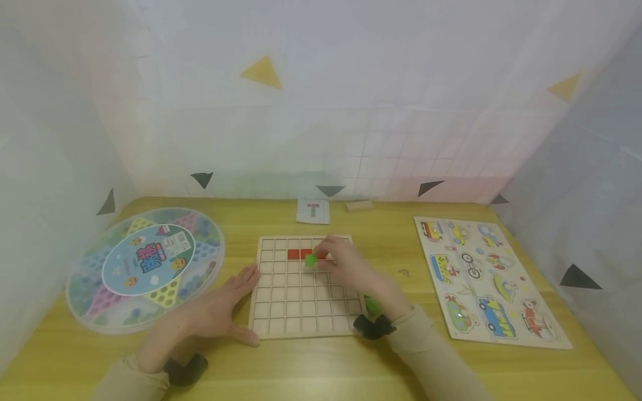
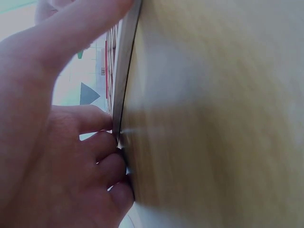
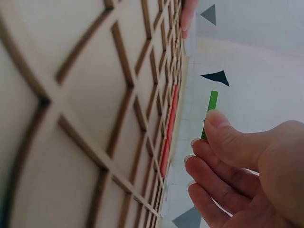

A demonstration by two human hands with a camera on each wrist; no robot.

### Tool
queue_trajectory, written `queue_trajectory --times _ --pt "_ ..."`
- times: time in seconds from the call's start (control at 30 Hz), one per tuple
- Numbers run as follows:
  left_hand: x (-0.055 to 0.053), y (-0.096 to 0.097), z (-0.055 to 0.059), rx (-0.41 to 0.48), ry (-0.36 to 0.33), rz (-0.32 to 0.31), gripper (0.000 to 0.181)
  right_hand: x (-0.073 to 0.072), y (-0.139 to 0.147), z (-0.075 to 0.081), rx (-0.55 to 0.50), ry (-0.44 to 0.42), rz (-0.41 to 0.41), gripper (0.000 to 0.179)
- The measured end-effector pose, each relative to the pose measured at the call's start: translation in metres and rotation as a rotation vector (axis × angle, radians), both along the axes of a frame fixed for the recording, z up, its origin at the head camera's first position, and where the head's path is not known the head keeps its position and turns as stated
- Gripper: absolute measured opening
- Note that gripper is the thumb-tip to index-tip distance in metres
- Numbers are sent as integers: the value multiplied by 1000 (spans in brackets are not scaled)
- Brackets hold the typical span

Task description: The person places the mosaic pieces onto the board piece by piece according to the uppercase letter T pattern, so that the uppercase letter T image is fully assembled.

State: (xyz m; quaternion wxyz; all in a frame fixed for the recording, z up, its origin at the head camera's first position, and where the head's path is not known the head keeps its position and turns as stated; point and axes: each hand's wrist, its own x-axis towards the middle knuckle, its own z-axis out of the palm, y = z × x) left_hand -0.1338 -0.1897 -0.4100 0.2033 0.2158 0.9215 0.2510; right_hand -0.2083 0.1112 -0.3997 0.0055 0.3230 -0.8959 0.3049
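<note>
A square wooden grid board [image 1: 281, 309] lies in front of me in the head view. Red square tiles [image 1: 294, 254] fill a few cells side by side in its second row from the top. My right hand [image 1: 353, 270] pinches a green square tile [image 1: 311, 260] between thumb and fingers over the board, just below the red row; the right wrist view shows this tile [image 3: 213, 100] edge-on, apart from the grid. With thumb and fingers spread, my left hand [image 1: 213, 312] rests at the board's left side, fingertips at its edge [image 2: 124, 71] and thumb near the lower left corner.
More green tiles [image 1: 372, 305] lie right of the board, partly hidden by the right wrist. Behind it are a paper card [image 1: 313, 218] with a red and green T and a small wooden block [image 1: 359, 206]. A round game box [image 1: 210, 234] stands left, a vehicle puzzle [image 1: 481, 295] right.
</note>
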Motion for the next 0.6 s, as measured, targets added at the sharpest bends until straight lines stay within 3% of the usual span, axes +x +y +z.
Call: queue_trajectory --times 0.37,0.6 --pt "0 1 1 -3 -7 11 130 -4 -2 -13 29 -39 -22 18" --pt "0 0 0 -3 -5 8 130 -5 -2 -17 29 -16 -9 16"
